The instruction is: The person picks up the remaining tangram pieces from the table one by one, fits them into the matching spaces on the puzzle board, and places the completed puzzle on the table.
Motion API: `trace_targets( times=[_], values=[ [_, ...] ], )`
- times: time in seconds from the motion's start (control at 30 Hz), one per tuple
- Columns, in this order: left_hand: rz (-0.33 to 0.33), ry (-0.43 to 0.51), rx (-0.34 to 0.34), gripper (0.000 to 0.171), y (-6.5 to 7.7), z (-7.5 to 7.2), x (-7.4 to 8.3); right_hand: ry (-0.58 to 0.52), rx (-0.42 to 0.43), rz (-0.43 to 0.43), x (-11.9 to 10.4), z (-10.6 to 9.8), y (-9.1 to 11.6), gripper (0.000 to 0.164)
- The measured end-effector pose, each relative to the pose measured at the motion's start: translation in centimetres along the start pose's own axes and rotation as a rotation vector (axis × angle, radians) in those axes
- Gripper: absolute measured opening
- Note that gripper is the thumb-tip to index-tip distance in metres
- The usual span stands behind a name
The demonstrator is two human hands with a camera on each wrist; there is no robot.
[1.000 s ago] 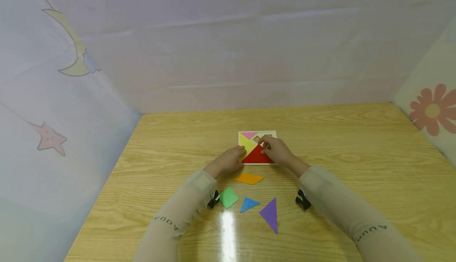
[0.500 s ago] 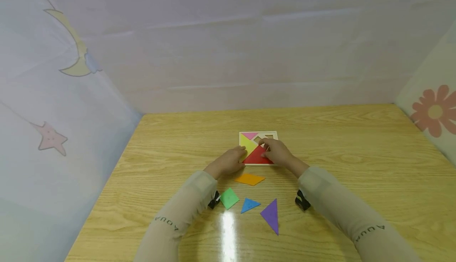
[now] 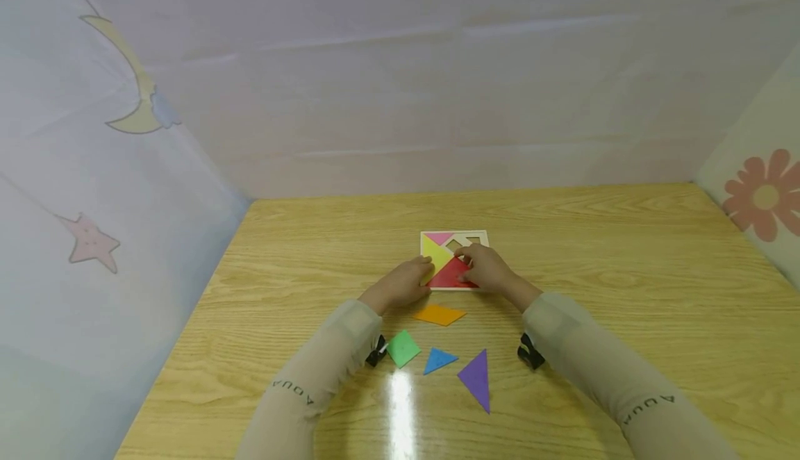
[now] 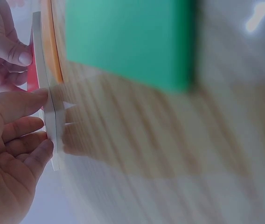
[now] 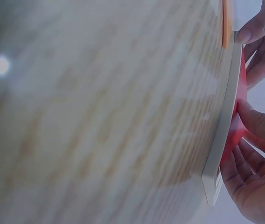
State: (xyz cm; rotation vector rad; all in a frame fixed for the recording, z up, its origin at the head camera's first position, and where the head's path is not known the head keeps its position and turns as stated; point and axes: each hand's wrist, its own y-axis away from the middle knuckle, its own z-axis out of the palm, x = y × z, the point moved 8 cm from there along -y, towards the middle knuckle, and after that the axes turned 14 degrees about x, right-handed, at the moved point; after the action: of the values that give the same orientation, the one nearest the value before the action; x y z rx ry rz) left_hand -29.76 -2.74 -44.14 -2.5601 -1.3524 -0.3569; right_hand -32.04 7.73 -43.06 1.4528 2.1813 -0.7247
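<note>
My left hand (image 3: 406, 283) holds the left side of a pale tangram board (image 3: 455, 289), its thumb at the front edge in the left wrist view. My right hand (image 3: 490, 267) pinches a red triangle (image 3: 448, 276) at the board's front right. In the right wrist view the red triangle (image 5: 235, 133) shows above the board's rim, between thumb and fingers; whether it is fully seated cannot be seen. A yellow triangle (image 3: 436, 251) and a pink triangle (image 3: 439, 237) lie in the board. Cut-out openings show at its back right, partly behind my right fingers.
On the wooden table (image 3: 300, 265), in front of the board, lie an orange parallelogram (image 3: 440, 315), a green square (image 3: 403, 349), a blue triangle (image 3: 440, 360) and a purple triangle (image 3: 477, 381). Fabric-covered walls stand behind and at both sides.
My right fingertips have shifted slightly toward me along with the red triangle's far corner, showing more of the cut-outs. My left hand stays on the board.
</note>
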Motion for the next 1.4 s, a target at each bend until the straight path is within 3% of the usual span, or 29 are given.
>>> trace_targets(
  times=[0.37,1.07,1.4],
  values=[
    [-0.010,-0.012,-0.009,0.038,0.12,0.03,0.03,0.036,-0.041,-0.005,0.13,0.44,-0.02,0.041],
    [-0.020,0.003,-0.005,0.033,0.21,-0.10,0.05,0.059,-0.058,-0.019,-0.06,0.60,0.06,0.041],
    [-0.027,0.006,-0.016,0.042,0.14,-0.13,-0.06,0.111,-0.077,0.007,0.37,0.78,0.11,0.041]
  ],
)
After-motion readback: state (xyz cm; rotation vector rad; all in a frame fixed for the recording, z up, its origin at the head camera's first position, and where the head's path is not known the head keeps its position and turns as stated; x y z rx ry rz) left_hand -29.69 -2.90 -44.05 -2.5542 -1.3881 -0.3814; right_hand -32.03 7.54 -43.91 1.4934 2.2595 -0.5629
